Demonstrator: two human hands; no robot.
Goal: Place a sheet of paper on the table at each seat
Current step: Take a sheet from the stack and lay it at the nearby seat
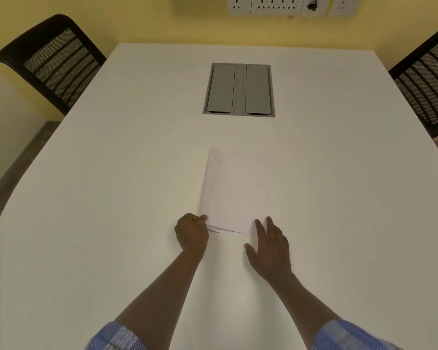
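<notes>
A small stack of white paper sheets lies flat in the middle of the white table, straight in front of me. My left hand has its fingers curled and pinches the stack's near left corner, where the sheets fan apart slightly. My right hand lies flat with fingers spread, its fingertips touching the stack's near right corner.
A grey cable-port hatch is set into the table beyond the paper. Black mesh-backed chairs stand at the far left and the far right. Wall sockets sit on the yellow wall behind the table.
</notes>
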